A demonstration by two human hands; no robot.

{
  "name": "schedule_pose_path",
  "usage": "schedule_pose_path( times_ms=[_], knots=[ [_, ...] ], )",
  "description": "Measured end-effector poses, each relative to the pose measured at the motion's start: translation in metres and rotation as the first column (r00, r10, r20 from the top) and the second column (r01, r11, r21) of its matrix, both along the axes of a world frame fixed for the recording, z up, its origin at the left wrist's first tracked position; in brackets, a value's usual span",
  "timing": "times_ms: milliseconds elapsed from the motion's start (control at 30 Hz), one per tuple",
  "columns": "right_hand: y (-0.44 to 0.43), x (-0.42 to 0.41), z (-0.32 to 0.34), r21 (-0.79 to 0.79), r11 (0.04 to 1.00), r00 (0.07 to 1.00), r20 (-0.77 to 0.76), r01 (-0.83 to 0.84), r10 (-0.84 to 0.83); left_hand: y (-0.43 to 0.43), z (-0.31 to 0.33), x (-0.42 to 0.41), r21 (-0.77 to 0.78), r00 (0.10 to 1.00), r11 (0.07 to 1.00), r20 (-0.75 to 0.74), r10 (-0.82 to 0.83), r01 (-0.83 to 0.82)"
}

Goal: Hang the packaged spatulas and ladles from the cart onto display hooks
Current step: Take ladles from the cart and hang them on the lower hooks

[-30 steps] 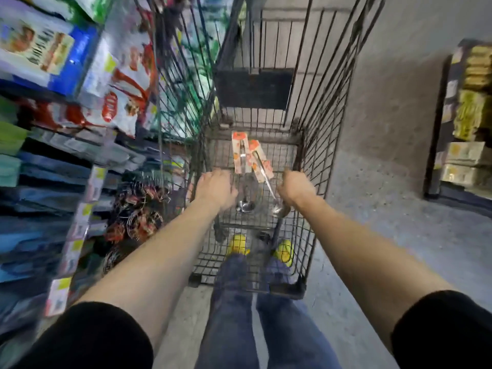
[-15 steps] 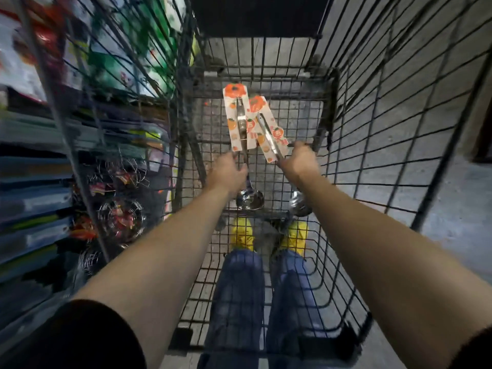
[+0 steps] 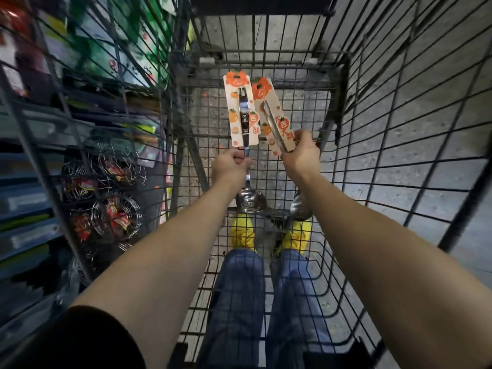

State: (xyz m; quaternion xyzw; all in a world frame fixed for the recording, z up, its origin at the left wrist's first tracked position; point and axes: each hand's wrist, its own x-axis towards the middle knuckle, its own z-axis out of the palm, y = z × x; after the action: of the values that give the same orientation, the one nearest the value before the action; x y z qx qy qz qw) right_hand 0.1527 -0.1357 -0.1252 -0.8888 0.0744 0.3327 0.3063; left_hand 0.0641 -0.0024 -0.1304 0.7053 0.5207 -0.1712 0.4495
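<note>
Both my arms reach down into a black wire cart [image 3: 378, 107]. Two steel ladles lie there, each on a white card with orange fruit print. My left hand [image 3: 230, 166] grips the handle of the left ladle [image 3: 241, 113], just below its card; its bowl shows under my wrist. My right hand [image 3: 300, 153] grips the right ladle [image 3: 271, 115] at the lower end of its card, which tilts left. Part of that ladle's bowl shows beside my right forearm.
Shelves on the left hold blue and green packs and round wire racks [image 3: 111, 209] with red labels. The cart's mesh walls rise on all sides of my arms. A grey concrete floor [image 3: 415, 161] shows through the mesh on the right. My jeans and yellow shoes show beneath.
My hands moved forward from the cart's near edge and closed on the two ladles. The view dropped closer into the cart.
</note>
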Motion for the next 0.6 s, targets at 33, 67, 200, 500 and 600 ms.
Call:
schedule_pose_path(
  times_ms=[33,67,200,500,600],
  knots=[
    [-0.002,0.001,0.003,0.001,1.000,0.998,-0.054,-0.027,0.027,0.003,0.006,-0.002,-0.010,1.000,1.000,0.019,0.016,-0.016],
    [-0.004,0.001,0.005,0.018,0.999,0.994,-0.104,-0.033,0.034,0.006,0.012,-0.006,-0.023,0.999,1.000,0.046,0.012,-0.011],
    [-0.013,0.002,0.020,0.146,0.977,0.960,-0.257,0.152,-0.111,0.014,0.037,-0.021,-0.115,0.990,0.992,0.138,-0.030,0.046],
    [0.001,0.011,0.130,0.404,0.870,0.922,-0.364,0.283,-0.131,0.025,0.141,-0.031,-0.125,0.967,0.988,0.248,-0.062,0.095],
    [0.007,0.012,0.181,0.448,0.853,0.933,-0.341,0.268,-0.115,0.033,0.185,-0.035,-0.107,0.958,0.990,0.280,-0.061,0.094]
  ],
)
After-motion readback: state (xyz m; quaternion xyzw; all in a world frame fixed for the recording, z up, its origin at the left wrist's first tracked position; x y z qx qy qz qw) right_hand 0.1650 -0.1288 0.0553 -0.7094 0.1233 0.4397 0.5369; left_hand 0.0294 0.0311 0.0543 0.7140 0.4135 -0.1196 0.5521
